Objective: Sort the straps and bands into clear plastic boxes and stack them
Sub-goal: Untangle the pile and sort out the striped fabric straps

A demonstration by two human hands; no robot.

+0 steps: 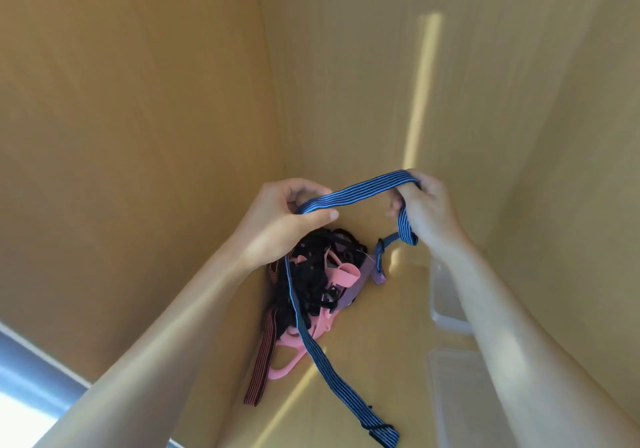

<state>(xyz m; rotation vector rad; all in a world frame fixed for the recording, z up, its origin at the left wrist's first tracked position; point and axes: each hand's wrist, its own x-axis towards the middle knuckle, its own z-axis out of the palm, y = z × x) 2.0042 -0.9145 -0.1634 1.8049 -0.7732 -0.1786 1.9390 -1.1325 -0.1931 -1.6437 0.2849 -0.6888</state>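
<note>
- Holding a long blue elastic strap with thin dark stripes (360,189) stretched between them, both hands are raised above the tangled pile of black, pink and purple straps (318,281), which serves as the landmark here.
- The left hand (287,219) sits just above and left of the pile; its thumb presses the strap against the curled fingers, so it grips the strap's left part.
- The right hand (424,205) is up and right of the pile, fingers curled round the strap where it bends sharply over them.
- From the right hand a short stretch of strap drops towards the pile's right edge, ending near a dark buckle.
- From the left hand the strap's long tail hangs down across the front of the pile and trails onto the yellowish wooden shelf floor (381,343) below it, ending in a dark clip well below the pile.
- A dark red striped elastic band (265,354) runs out of the pile's lower left side, along the wooden side wall.
- A pink flat loop (291,347) sticks out at the pile's lower edge, beside the red band.
- Two clear plastic boxes (446,305) lie to the right of the pile, partly hidden by the right forearm; their contents cannot be made out.
</note>
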